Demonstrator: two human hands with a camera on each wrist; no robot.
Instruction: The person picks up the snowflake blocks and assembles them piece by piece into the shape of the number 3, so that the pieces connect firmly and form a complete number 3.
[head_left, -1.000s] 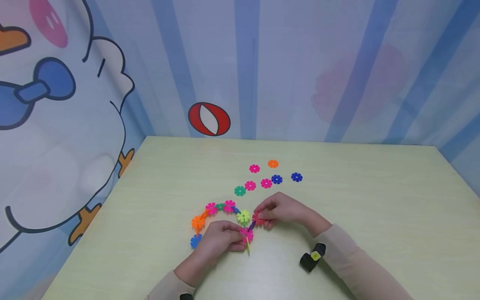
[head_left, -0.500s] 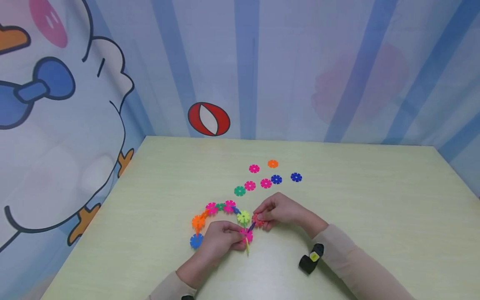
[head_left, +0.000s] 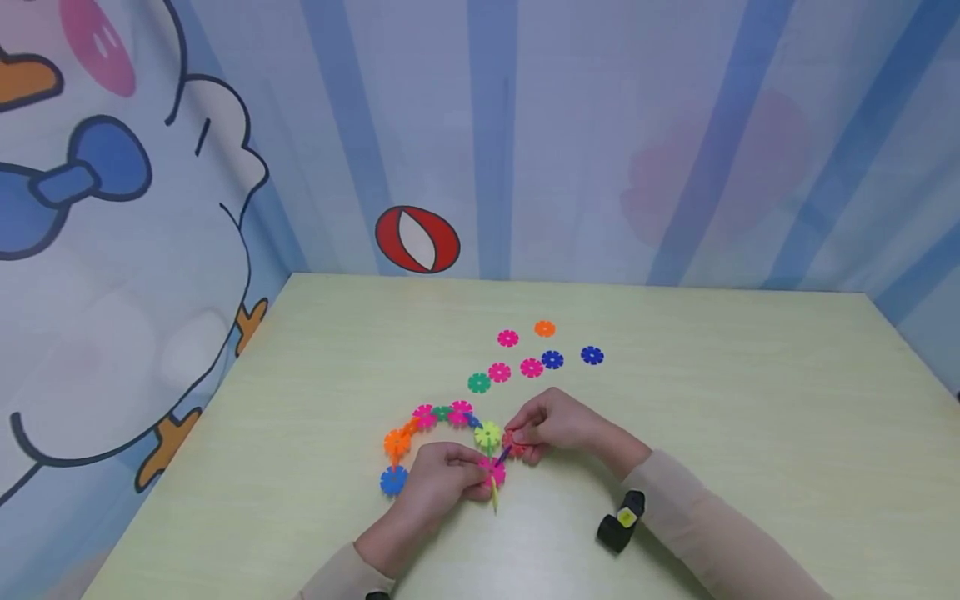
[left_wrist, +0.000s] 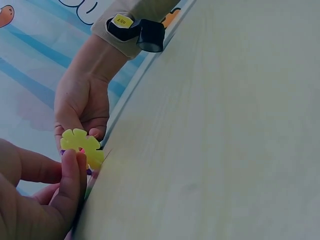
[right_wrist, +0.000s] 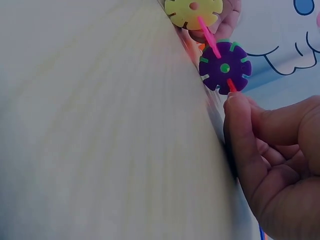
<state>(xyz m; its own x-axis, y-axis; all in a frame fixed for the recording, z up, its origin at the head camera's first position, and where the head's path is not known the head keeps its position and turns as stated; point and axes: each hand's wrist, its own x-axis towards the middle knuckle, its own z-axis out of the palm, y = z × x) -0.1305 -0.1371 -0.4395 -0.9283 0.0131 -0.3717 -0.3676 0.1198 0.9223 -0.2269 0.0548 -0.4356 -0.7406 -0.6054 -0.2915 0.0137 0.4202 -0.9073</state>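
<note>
My left hand (head_left: pixel 441 481) pinches a pink snowflake disc (head_left: pixel 495 472) between thumb and fingers. A yellow disc (left_wrist: pixel 80 141) slots edge-on into its lower side, and a purple disc (right_wrist: pixel 225 69) slots into its upper right. My right hand (head_left: pixel 564 422) pinches a red snowflake disc (head_left: pixel 513 447), partly hidden by the fingertips. In the right wrist view, the red disc's edge sits at a notch of the purple one. From the pink disc a curved chain of linked discs runs up and left, through a light yellow disc (head_left: pixel 487 433), to a blue disc (head_left: pixel 393 481).
Beyond the hands, loose discs lie flat on the pale table (head_left: pixel 720 375): a green disc (head_left: pixel 479 383), an orange disc (head_left: pixel 545 328), several pink ones and two dark blue discs. A black wrist camera (head_left: pixel 618 527) hangs under the right sleeve. A printed curtain stands behind the table.
My right hand has shifted slightly left and down with the red disc, closer to the pink disc. My left hand keeps its pinch almost in place.
</note>
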